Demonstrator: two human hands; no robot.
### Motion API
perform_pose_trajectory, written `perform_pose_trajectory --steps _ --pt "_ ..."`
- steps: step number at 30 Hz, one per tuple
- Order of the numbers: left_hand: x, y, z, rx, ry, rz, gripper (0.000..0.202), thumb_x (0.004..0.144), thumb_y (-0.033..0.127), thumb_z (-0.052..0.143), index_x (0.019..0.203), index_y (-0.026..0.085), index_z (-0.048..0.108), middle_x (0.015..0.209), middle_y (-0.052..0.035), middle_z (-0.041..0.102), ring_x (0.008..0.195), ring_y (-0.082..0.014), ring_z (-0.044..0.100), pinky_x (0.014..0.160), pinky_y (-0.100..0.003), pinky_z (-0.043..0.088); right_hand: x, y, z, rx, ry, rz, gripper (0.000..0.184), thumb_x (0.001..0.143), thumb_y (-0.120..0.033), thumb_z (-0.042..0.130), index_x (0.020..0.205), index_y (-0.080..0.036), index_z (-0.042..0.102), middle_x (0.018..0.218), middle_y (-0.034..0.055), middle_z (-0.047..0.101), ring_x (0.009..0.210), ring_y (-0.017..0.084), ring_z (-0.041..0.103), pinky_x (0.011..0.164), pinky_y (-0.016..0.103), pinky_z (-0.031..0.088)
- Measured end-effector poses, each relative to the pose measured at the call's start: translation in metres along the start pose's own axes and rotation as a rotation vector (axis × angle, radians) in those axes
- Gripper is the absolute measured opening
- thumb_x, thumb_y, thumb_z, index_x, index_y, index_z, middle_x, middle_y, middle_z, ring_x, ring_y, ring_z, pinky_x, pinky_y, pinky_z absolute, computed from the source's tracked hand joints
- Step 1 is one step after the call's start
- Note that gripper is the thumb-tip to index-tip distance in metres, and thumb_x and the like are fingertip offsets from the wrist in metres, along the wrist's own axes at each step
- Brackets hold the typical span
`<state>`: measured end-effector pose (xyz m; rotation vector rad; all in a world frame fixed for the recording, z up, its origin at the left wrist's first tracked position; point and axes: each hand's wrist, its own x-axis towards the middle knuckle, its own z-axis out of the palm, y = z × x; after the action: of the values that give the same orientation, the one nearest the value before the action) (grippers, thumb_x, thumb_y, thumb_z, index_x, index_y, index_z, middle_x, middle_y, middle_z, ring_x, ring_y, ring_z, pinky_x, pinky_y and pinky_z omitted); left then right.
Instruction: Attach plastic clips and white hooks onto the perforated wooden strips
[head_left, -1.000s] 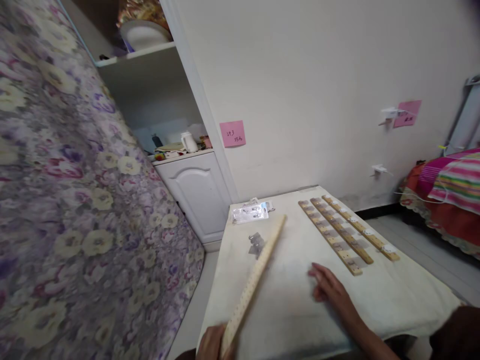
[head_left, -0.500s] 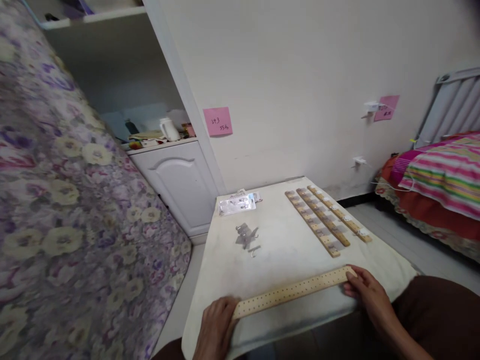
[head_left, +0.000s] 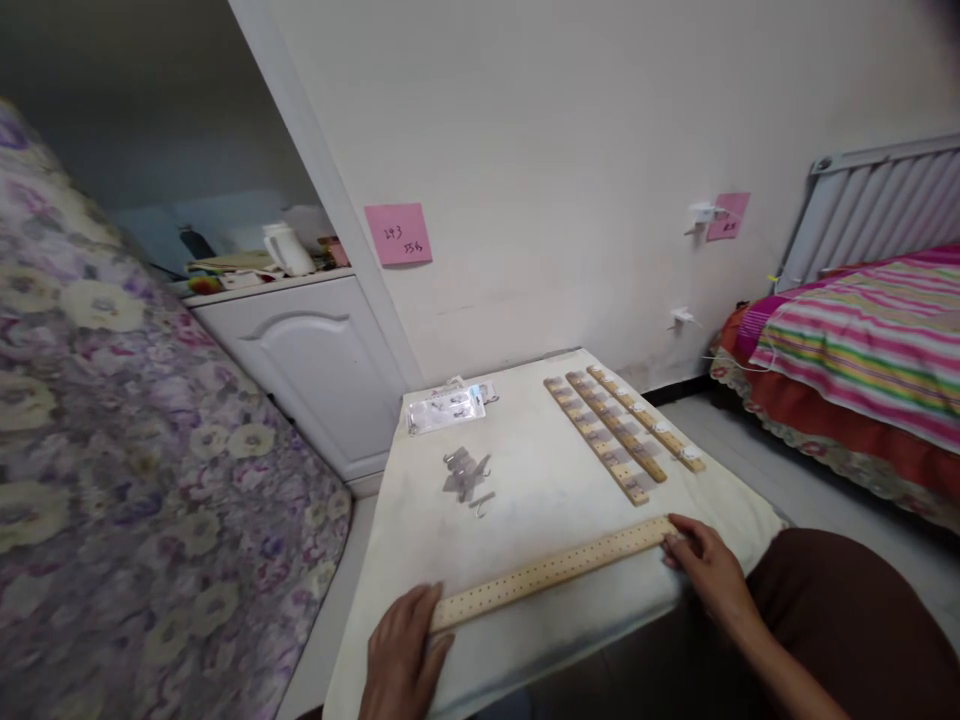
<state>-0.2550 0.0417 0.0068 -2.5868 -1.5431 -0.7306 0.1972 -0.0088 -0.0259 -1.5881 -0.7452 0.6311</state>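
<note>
A long, pale wooden strip (head_left: pixel 555 571) with rows of small holes lies slantwise near the front of the cloth-covered table (head_left: pixel 517 480). My left hand (head_left: pixel 403 640) holds its left end between thumb and fingers. At the other end, my right hand (head_left: pixel 706 566) pinches the strip, thumb on the near side. Beyond the strip is a small pile of grey metal hooks (head_left: pixel 463 474), with one hook (head_left: pixel 481 503) lying apart. Three narrow wooden strips (head_left: pixel 609 457) fitted with hooks lie side by side at the right.
Clear plastic packs (head_left: pixel 448 409) lie at the table's back left. A flowered curtain (head_left: pixel 142 480) and a white cupboard (head_left: pixel 315 360) stand to the left. At the right is a bed (head_left: pixel 862 340) with a striped cover. White plugs (head_left: pixel 681 316) are in the wall.
The view has swung slightly right, so everything sits further left in it. Both hands remain at the ends of the strip; the left thumb now shows apart from the fingers.
</note>
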Motion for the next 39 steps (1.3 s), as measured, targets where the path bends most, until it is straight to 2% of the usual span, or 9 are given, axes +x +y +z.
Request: perform_pose_trajectory --steps 4,8,12,17,21,25,30,35,39 --pt "-0.011 -0.004 0.001 -0.103 0.051 -0.189 0.045 0.083 0.039 0.053 0.126 0.026 0.053 0.125 -0.0079 0.054 0.116 -0.0254 0.053 0.095 -0.044 0.048 -0.002 -0.002 -0.001 -0.008 -0.075 0.044 0.049 0.073 -0.046 0.06 0.111 -0.015 0.057 0.086 0.0053 0.066 0.068 0.019 0.069 0.066 0.03 0.055" --pt "-0.012 -0.002 0.0 -0.217 0.067 -0.278 0.04 0.081 0.042 0.053 0.117 0.026 0.059 0.124 -0.0067 0.056 0.117 -0.0254 0.053 0.1 -0.044 0.046 -0.003 -0.001 -0.001 0.002 -0.075 0.044 0.049 0.074 -0.047 0.058 0.111 -0.015 0.056 0.083 0.0045 0.066 0.068 0.018 0.068 0.065 0.03 0.053" --pt "-0.013 -0.003 -0.002 -0.262 0.089 -0.317 0.039 0.079 0.042 0.056 0.115 0.027 0.061 0.123 -0.0055 0.058 0.116 -0.0255 0.054 0.1 -0.043 0.045 -0.005 -0.002 -0.002 -0.054 -0.067 0.008 0.047 0.076 -0.047 0.056 0.111 -0.015 0.057 0.085 0.0044 0.065 0.065 0.017 0.064 0.064 0.03 0.052" --pt "-0.016 -0.005 -0.002 -0.256 0.064 -0.316 0.041 0.08 0.04 0.055 0.119 0.027 0.059 0.127 -0.0057 0.056 0.118 -0.025 0.053 0.101 -0.043 0.045 -0.014 -0.017 0.001 -0.242 0.055 -0.187 0.038 0.08 -0.046 0.051 0.105 -0.019 0.061 0.097 0.0059 0.063 0.077 0.018 0.06 0.073 0.032 0.049" --pt "-0.017 -0.006 -0.001 -0.25 0.057 -0.309 0.042 0.081 0.037 0.053 0.121 0.027 0.056 0.129 -0.0057 0.054 0.12 -0.0245 0.052 0.102 -0.043 0.044 -0.024 -0.031 0.014 -0.201 -0.029 -0.265 0.03 0.084 -0.043 0.048 0.101 -0.02 0.059 0.098 0.0056 0.065 0.09 0.021 0.059 0.078 0.03 0.047" --pt "-0.018 -0.006 -0.001 -0.259 0.067 -0.294 0.041 0.081 0.035 0.052 0.122 0.027 0.055 0.13 -0.0057 0.054 0.121 -0.024 0.051 0.103 -0.043 0.043 -0.032 -0.042 0.039 -0.224 -0.198 -0.294 0.025 0.086 -0.04 0.047 0.095 -0.02 0.059 0.087 0.0041 0.066 0.082 0.02 0.06 0.073 0.029 0.046" --pt "-0.02 -0.008 0.0 -0.28 0.073 -0.291 0.042 0.08 0.031 0.05 0.122 0.027 0.056 0.13 -0.0054 0.053 0.122 -0.0235 0.05 0.105 -0.043 0.039 -0.037 -0.065 0.082 -0.241 -0.371 -0.395 0.018 0.086 -0.029 0.045 0.091 -0.019 0.06 0.08 0.0024 0.065 0.073 0.018 0.058 0.067 0.027 0.044" --pt "-0.02 -0.011 0.0 -0.333 0.099 -0.309 0.045 0.075 0.025 0.05 0.12 0.027 0.058 0.13 -0.0038 0.055 0.122 -0.0234 0.051 0.106 -0.042 0.039 -0.023 -0.086 0.136 -0.265 -0.514 -0.444 0.013 0.08 -0.02 0.048 0.082 -0.019 0.061 0.072 0.0001 0.063 0.068 0.015 0.057 0.064 0.025 0.041" --pt "-0.02 -0.014 -0.001 -0.359 0.137 -0.291 0.046 0.073 0.023 0.049 0.117 0.027 0.06 0.127 -0.0028 0.057 0.12 -0.0237 0.053 0.106 -0.042 0.039 -0.009 -0.095 0.178 -0.346 -0.548 -0.378 0.016 0.079 -0.018 0.047 0.084 -0.019 0.062 0.074 -0.0002 0.064 0.071 0.015 0.057 0.065 0.024 0.041"
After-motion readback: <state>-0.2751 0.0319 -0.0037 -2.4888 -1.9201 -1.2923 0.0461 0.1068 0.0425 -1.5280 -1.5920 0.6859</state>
